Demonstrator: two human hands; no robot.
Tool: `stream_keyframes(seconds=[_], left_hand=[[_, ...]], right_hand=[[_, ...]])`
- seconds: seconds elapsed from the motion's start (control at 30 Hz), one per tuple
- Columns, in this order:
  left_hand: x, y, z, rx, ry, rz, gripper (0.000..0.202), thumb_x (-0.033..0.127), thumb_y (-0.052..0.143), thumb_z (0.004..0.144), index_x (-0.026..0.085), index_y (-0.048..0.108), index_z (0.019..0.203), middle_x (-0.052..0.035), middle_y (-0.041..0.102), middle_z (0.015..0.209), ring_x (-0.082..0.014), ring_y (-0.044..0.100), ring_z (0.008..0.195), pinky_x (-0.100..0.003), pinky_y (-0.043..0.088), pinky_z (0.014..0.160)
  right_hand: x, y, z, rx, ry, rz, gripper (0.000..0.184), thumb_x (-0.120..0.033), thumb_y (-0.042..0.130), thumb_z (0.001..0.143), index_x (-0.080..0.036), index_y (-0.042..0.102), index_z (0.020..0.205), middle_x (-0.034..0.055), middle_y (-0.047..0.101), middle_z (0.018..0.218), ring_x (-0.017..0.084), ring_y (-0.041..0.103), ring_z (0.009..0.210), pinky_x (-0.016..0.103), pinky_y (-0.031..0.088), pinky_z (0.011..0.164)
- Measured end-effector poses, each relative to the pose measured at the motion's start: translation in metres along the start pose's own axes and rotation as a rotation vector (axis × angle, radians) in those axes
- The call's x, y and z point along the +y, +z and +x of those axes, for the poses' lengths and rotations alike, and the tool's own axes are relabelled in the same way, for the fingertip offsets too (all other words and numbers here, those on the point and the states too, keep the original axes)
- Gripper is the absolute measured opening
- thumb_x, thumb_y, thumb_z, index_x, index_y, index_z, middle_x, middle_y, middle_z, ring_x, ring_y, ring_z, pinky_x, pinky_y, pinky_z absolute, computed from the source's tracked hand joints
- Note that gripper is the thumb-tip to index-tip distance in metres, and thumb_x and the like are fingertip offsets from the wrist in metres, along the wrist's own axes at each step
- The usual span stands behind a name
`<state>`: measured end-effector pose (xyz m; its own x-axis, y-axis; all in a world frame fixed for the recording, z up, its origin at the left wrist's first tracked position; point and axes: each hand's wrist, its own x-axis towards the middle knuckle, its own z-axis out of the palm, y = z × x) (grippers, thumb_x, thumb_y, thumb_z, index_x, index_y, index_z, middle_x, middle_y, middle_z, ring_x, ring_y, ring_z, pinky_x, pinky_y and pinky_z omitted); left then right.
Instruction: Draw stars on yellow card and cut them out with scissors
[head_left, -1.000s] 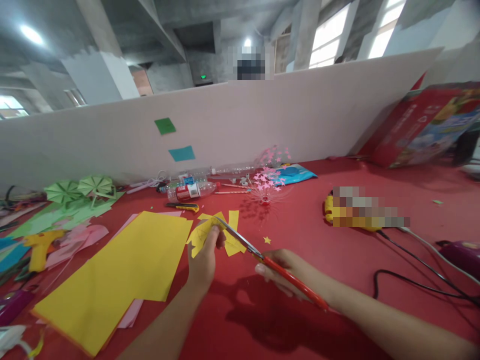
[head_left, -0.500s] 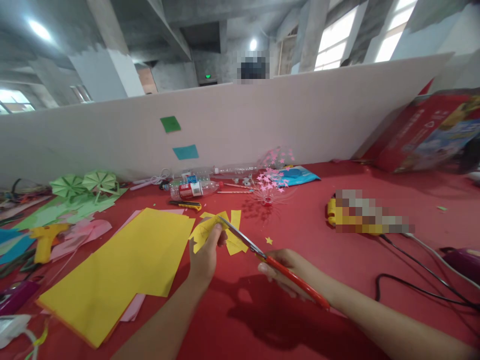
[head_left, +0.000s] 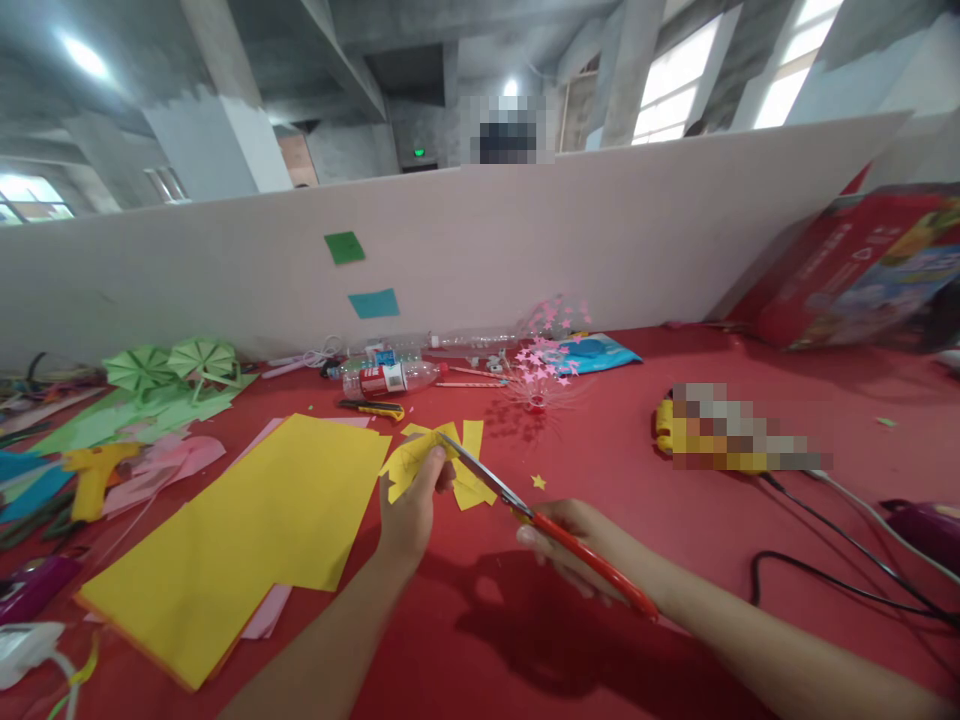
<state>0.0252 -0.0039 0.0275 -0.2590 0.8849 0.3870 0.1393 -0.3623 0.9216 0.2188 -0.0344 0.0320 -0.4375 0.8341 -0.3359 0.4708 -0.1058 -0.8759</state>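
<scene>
My left hand point(head_left: 411, 505) pinches a small piece of yellow paper point(head_left: 402, 468) with lines drawn on it. In my right hand point(head_left: 581, 545) is a pair of red-handled scissors point(head_left: 517, 503), whose blades reach to the top edge of that paper, near my left thumb. Whether the blades are fully together I cannot tell. Behind the held piece lie yellow paper strips point(head_left: 472, 440), partly hidden by it. A small cut yellow star point(head_left: 538, 482) rests on the table just beyond the scissors.
Large yellow sheets point(head_left: 247, 530) lie at left over pink paper. A yellow glue gun point(head_left: 94, 478) is farther left. Behind are a utility knife point(head_left: 373, 409), a plastic bottle point(head_left: 390, 378) and a pink star ornament point(head_left: 544, 362). Black cables point(head_left: 847, 575) cross the right side.
Both hands, the scissors and the yellow paper stay nearly where they were. The whole view has shifted very slightly.
</scene>
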Motion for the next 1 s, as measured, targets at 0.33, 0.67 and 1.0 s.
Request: stream_keyframes(seconds=[0.33, 0.67, 1.0], left_hand=[[-0.002, 0.001, -0.002, -0.006, -0.028, -0.108, 0.034, 0.027, 0.054, 0.081, 0.019, 0.051, 0.048, 0.0031, 0.047, 0.046, -0.0103, 0.047, 0.047, -0.022, 0.041, 0.048], [-0.007, 0.001, -0.001, -0.028, -0.059, -0.168, 0.033, 0.029, 0.055, 0.083, 0.018, 0.054, 0.051, 0.0027, 0.051, 0.049, -0.01, 0.048, 0.048, -0.022, 0.041, 0.049], [-0.004, -0.006, 0.008, 0.119, -0.069, -0.273, 0.018, 0.032, 0.066, 0.076, 0.019, 0.061, 0.088, 0.0027, 0.06, 0.069, -0.0107, 0.059, 0.054, -0.021, 0.046, 0.051]], right_hand=[[-0.001, 0.0, -0.001, -0.004, 0.004, 0.015, 0.047, -0.061, 0.054, 0.079, -0.019, 0.044, 0.063, -0.0072, 0.039, 0.042, 0.006, 0.036, 0.037, 0.019, 0.026, 0.037], [-0.003, -0.001, -0.001, -0.003, -0.01, 0.01, 0.045, -0.058, 0.057, 0.079, -0.019, 0.044, 0.061, -0.0078, 0.038, 0.04, 0.005, 0.034, 0.034, 0.019, 0.024, 0.036], [-0.003, -0.005, 0.004, 0.075, 0.008, -0.031, 0.048, -0.064, 0.055, 0.076, -0.019, 0.045, 0.062, -0.008, 0.038, 0.038, 0.007, 0.036, 0.033, 0.019, 0.027, 0.034]])
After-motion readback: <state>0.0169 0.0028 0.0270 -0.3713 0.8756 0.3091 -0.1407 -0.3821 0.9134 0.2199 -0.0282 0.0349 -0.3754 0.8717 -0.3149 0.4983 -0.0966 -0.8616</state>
